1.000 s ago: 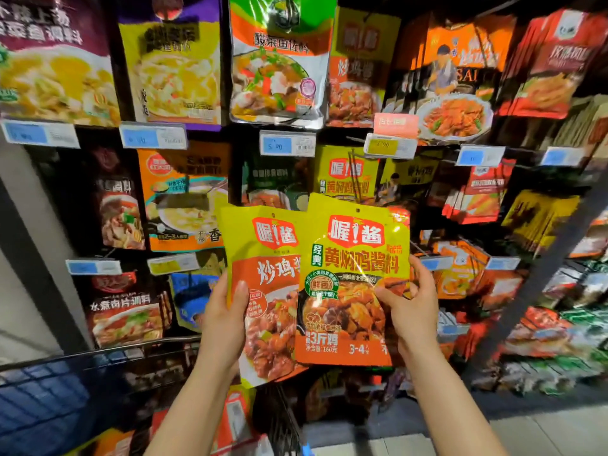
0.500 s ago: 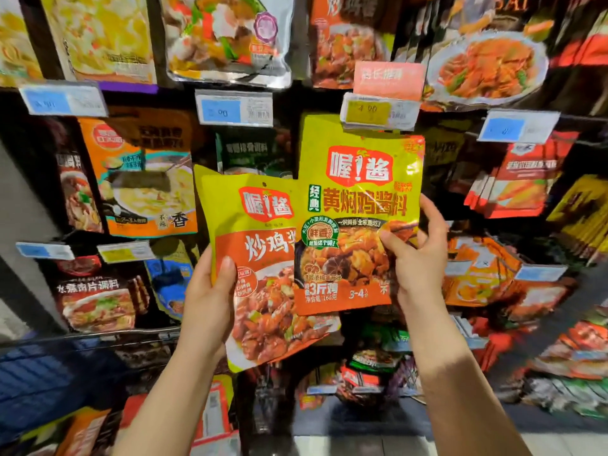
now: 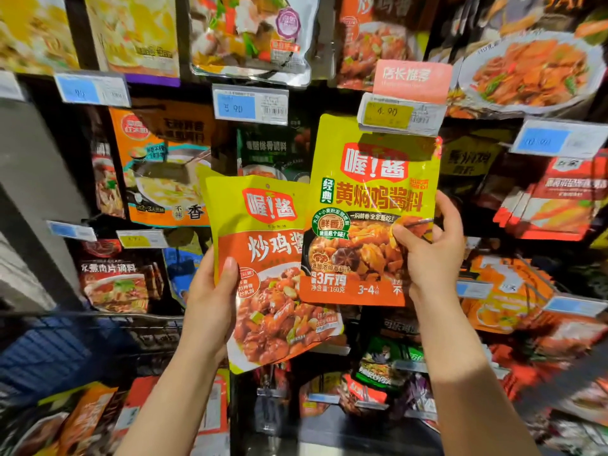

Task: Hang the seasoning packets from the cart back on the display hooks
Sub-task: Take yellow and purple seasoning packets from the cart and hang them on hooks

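My right hand (image 3: 431, 255) grips the right edge of a yellow and orange braised-chicken seasoning packet (image 3: 368, 205). That packet is raised, and its top edge sits just under a yellow price tag (image 3: 399, 115) at the end of a display hook; the hook itself is hidden. My left hand (image 3: 210, 301) holds a second yellow and orange stir-fry chicken seasoning packet (image 3: 266, 258) lower and to the left, tilted slightly. The right packet overlaps its right side.
Hanging seasoning packets fill the rack all around, with blue price tags (image 3: 250, 105) on the hook ends and a pink sign (image 3: 411, 79) above the yellow tag. The cart's rim (image 3: 98, 315) and more packets (image 3: 82, 419) lie at the lower left.
Both packets have come closer and higher toward the rack. The right packet's top has risen until it sits just under the yellow price tag.
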Tool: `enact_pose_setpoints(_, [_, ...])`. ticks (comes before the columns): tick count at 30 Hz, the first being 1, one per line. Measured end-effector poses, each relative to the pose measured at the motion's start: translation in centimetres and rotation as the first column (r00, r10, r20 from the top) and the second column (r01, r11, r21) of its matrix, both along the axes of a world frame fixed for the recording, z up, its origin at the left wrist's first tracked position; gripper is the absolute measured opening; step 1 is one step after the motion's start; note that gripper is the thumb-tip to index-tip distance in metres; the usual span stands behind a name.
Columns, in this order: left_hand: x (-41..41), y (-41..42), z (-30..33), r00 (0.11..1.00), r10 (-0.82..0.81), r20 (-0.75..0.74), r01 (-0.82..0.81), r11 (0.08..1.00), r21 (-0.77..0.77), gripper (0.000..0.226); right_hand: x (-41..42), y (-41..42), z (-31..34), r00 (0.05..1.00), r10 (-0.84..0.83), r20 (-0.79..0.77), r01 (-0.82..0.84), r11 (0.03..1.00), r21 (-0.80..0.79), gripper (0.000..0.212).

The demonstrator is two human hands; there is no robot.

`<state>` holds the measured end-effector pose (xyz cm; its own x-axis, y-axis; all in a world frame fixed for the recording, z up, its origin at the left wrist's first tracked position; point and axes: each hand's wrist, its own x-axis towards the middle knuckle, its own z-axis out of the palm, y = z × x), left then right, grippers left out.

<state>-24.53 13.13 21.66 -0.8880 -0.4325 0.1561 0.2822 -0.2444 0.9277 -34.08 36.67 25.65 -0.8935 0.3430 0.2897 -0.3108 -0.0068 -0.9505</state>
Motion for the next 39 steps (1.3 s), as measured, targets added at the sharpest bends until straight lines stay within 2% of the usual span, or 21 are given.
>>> enact_pose_setpoints(6, [0.1, -0.7, -0.2, 1.0, 0.027, 0.011, -0.028, 0.999, 0.04, 0.025, -5.0, -0.4, 0.4, 0.998, -0.02, 0.054, 0.018, 0.999, 0.032, 0.074])
enact_pose_setpoints(8, [0.5, -1.1, -0.5, 0.999, 0.041, 0.024, -0.043, 0.996, 0.084, 0.023, -7.5, -1.0, 0.8, 0.995, -0.037, 0.095, 0.029, 0.996, 0.09, 0.073])
enact_pose_setpoints(12, [1.2, -1.9, -0.8, 0.997, 0.059, 0.043, -0.065, 0.987, 0.147, 0.022, -11.3, -2.0, 1.5, 0.972, -0.18, 0.151, 0.138, 0.958, 0.253, 0.051])
enact_pose_setpoints(16, [1.4, -2.6, -0.9, 0.996, 0.068, 0.058, -0.075, 0.986, 0.146, 0.021, -13.1, -1.8, 1.6, 0.91, -0.33, 0.25, 0.203, 0.882, 0.425, 0.058])
enact_pose_setpoints(18, [1.6, -2.9, -0.8, 0.997, 0.048, 0.06, -0.057, 0.985, 0.164, 0.024, -13.1, -1.8, 1.5, 0.893, -0.362, 0.269, 0.206, 0.858, 0.47, 0.051])
enact_pose_setpoints(21, [1.7, -3.1, -0.8, 0.998, 0.009, 0.062, -0.022, 0.979, 0.204, 0.027, -12.8, -1.7, 0.8, 0.904, -0.347, 0.249, 0.19, 0.849, 0.492, 0.041])
enact_pose_setpoints(24, [1.5, -3.1, -0.7, 0.998, -0.025, 0.059, 0.01, 0.971, 0.237, 0.027, -11.1, -1.8, -0.2, 0.945, -0.305, 0.122, 0.2, 0.829, 0.523, 0.045])
enact_pose_setpoints(26, [1.4, -3.1, -0.5, 0.997, -0.058, 0.05, 0.044, 0.968, 0.246, 0.029, -8.2, -2.3, -0.7, 0.98, -0.162, 0.118, 0.088, 0.877, 0.473, 0.048])
enact_pose_setpoints(28, [1.3, -3.1, -0.4, 0.994, -0.093, 0.049, 0.078, 0.965, 0.249, 0.029, -4.1, -3.4, -0.9, 0.974, 0.13, 0.186, -0.193, 0.903, 0.383, 0.052])
enact_pose_setpoints(30, [1.2, -3.0, -0.4, 0.993, -0.114, 0.04, 0.102, 0.968, 0.229, 0.028, 0.5, -5.1, -0.5, 0.861, 0.39, 0.327, -0.48, 0.835, 0.269, 0.062])
enact_pose_setpoints(32, [1.4, -2.8, -0.2, 0.99, -0.14, 0.028, 0.131, 0.967, 0.217, 0.03, 3.9, -6.5, -0.7, 0.733, 0.544, 0.407, -0.62, 0.781, 0.073, 0.072])
enact_pose_setpoints(33, [1.5, -2.9, -0.1, 0.988, -0.153, 0.02, 0.146, 0.968, 0.204, 0.031, 5.1, -7.1, -1.1, 0.708, 0.584, 0.397, -0.628, 0.778, -0.024, 0.074])
enact_pose_setpoints(35, [2.0, -3.0, 0.1, 0.986, -0.164, 0.013, 0.161, 0.978, 0.13, 0.025, 6.9, -7.8, -1.9, 0.737, 0.578, 0.351, -0.577, 0.808, -0.12, 0.082])
enact_pose_setpoints(39, [3.0, -3.4, 0.8, 0.981, -0.193, -0.015, 0.193, 0.98, 0.049, 0.022, 9.0, -7.7, -1.8, 0.875, 0.416, 0.248, -0.414, 0.908, -0.062, 0.081])
